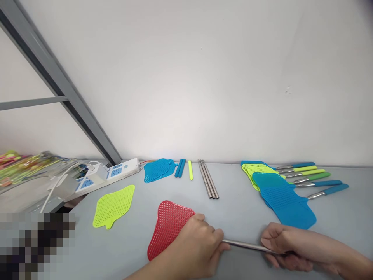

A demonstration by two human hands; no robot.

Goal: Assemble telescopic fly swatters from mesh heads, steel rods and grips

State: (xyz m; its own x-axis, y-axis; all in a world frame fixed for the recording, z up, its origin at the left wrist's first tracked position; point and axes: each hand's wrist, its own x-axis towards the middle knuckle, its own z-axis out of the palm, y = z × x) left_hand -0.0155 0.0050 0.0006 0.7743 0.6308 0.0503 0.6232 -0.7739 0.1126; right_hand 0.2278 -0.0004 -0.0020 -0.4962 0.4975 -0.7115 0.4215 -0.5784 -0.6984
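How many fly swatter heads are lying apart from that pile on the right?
3: a blue one at the back near the power strip, a lime one at the left, and a red one under the left hand.

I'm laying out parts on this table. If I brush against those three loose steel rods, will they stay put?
Probably not. The steel rods look round and smooth, so a light push would likely set them rolling or spreading apart. They lie dead straight, so they are probably stiff rather than floppy. Their polished surface may also feel somewhat slippery to pick up.
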